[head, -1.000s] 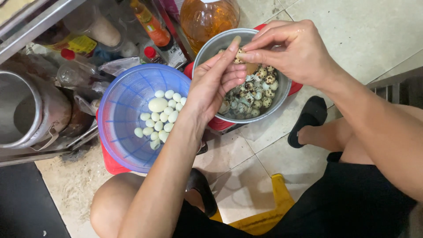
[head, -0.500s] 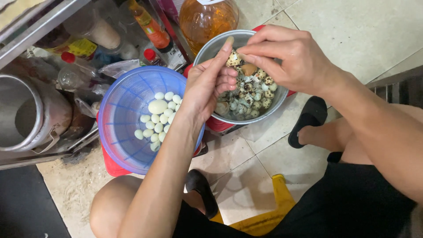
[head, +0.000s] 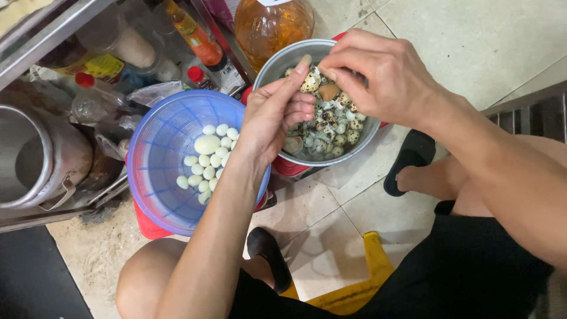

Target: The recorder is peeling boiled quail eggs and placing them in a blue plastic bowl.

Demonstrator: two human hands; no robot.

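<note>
Fingers of both hands are meeting over the metal bowl (head: pixel 282 64), where the left hand (head: pixel 273 115) and the right hand (head: pixel 384 77) are pinching one speckled egg (head: pixel 310 81) between them; the left thumb and forefinger are closing on its near side while the other left fingers are curling into the palm, and the right fingertips are gripping it from above, so most of the egg is lying hidden and whether its shell is cracked cannot be told. Beneath the hands, the bowl is holding a heap of speckled eggs and shell bits (head: pixel 333 124), though the wrists are covering a good part of it and whole eggs are hard to tell from fragments. Just beside it, the blue plastic colander (head: pixel 159 147) is carrying the peeled white eggs (head: pixel 207 156), its near rim disappearing under the left forearm. Both vessels are sitting on something red, of which only edges are showing. Behind the bowl, a large jug of amber liquid (head: pixel 271 23) is being cut off by the top edge. To the left, a metal pot (head: pixel 41 159) is running out of view, and the bottles (head: pixel 195 38) on the cluttered shelf are overlapping too much to sort out. Below, a yellow stool (head: pixel 360 283) is peeking out on the tiled floor (head: pixel 472 41).
</note>
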